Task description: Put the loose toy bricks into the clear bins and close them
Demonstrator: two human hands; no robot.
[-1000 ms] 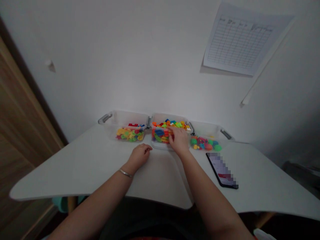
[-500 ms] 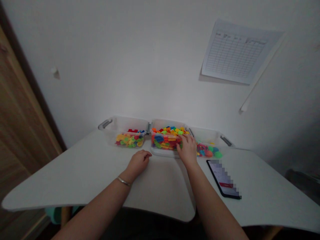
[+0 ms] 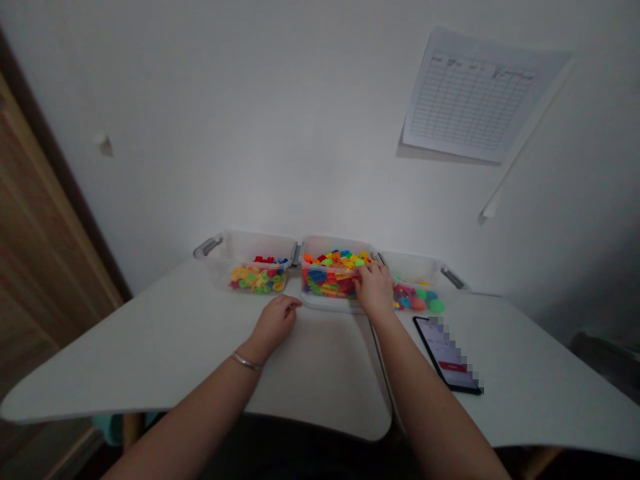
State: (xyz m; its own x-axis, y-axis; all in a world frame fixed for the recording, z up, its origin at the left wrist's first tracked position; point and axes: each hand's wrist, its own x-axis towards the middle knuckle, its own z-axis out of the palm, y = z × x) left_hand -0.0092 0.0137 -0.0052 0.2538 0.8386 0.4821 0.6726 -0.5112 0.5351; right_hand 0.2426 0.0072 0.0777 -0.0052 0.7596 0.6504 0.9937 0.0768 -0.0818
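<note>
My left hand (image 3: 274, 325) rests on the white table just in front of the boxes. Its fingers are curled in, and I see nothing in them. My right hand (image 3: 376, 291) is at the right front corner of the middle clear plastic box (image 3: 330, 305). Its fingers bend over the rim with the thumb against the front wall, closed on that corner. Colourful toy blocks (image 3: 340, 259) fill this box in orange, yellow, red, blue and green. Part of its right side is hidden behind the hand.
A left clear box (image 3: 250, 245) holds yellow, green and red pieces (image 3: 260, 280). A right box (image 3: 415, 267) contains pink, orange and green pieces (image 3: 417, 299). A phone (image 3: 449, 357) lies on the table (image 3: 150, 347), right of my forearm. A printed sheet (image 3: 480, 100) hangs on the wall.
The fingers of my right hand have drawn in a little at the box corner. My left hand stays almost where it was. The view has shifted slightly.
</note>
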